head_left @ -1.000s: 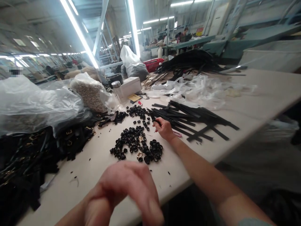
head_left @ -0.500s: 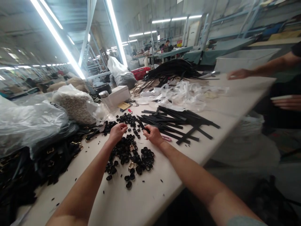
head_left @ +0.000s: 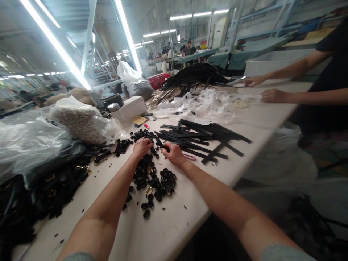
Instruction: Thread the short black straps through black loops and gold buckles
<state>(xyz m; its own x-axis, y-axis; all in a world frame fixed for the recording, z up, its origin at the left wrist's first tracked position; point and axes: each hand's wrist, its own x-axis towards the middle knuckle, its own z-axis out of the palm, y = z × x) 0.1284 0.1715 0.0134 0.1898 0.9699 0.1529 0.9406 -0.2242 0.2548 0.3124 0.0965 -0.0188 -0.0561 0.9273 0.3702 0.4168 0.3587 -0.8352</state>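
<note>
A dark strip, apparently a black strap [head_left: 160,142], sticks out from the closed fingers of my right hand [head_left: 174,153]. To its left, my left hand [head_left: 143,146] is bent over the small black loops [head_left: 142,135], fingers pinched together. Whatever those fingertips hold is too small or hidden to make out. More black rings [head_left: 166,180] are heaped on the table [head_left: 163,228] below both hands, with a gold buckle [head_left: 149,192] among them. Flat black straps [head_left: 195,136] lie crossed over each other just right of my right hand.
A pink-handled tool [head_left: 189,157] lies beside the straps. White plastic strips [head_left: 206,105] and a long black bundle [head_left: 198,76] are behind. Buckled black straps [head_left: 51,185] and plastic bags [head_left: 35,141] crowd the left. A co-worker's hands [head_left: 274,96] reach over the far right edge.
My left hand has moved closer to my right hand, over the loops. The co-worker's hands have come further left over the table, towards the white strips and black bundle.
</note>
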